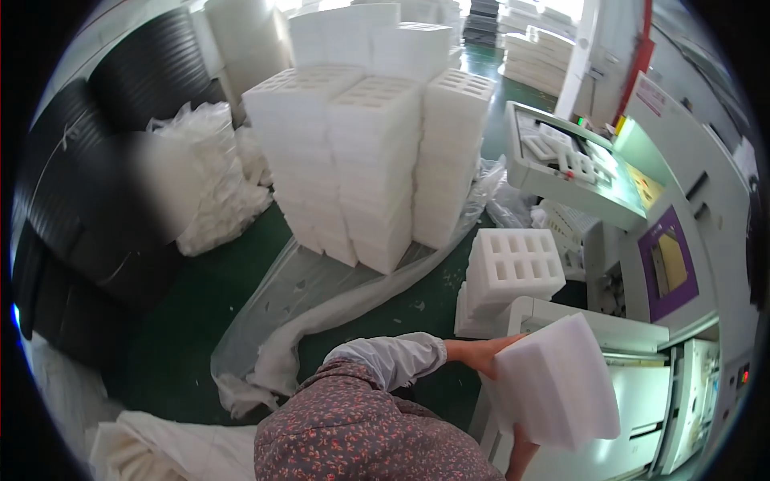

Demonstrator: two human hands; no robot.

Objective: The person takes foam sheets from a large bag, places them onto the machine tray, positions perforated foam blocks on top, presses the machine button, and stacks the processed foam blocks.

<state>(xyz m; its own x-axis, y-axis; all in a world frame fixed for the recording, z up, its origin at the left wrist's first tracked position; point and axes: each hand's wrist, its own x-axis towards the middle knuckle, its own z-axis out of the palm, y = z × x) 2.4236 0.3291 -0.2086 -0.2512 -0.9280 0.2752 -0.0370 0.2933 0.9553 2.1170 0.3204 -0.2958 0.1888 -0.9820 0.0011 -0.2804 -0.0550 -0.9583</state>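
A stack of white foam sheets [557, 385] is held up at the lower right, tilted, above a white machine bed. My left hand [484, 355], below a grey sleeve cuff, is closed on the stack's upper left edge. Down at the lower edge, my right hand [523, 450] grips the same stack, with its fingers partly hidden behind the foam. Just beyond the stack stands a pile of white foam blocks with rectangular holes [517, 264].
Tall stacks of white foam blocks [373, 160] stand on plastic film [321, 276] across the green floor. Black rolls [148, 68] and a bag of white scraps [212, 176] are at left. A machine tray [553, 188] with foam pieces juts out at right.
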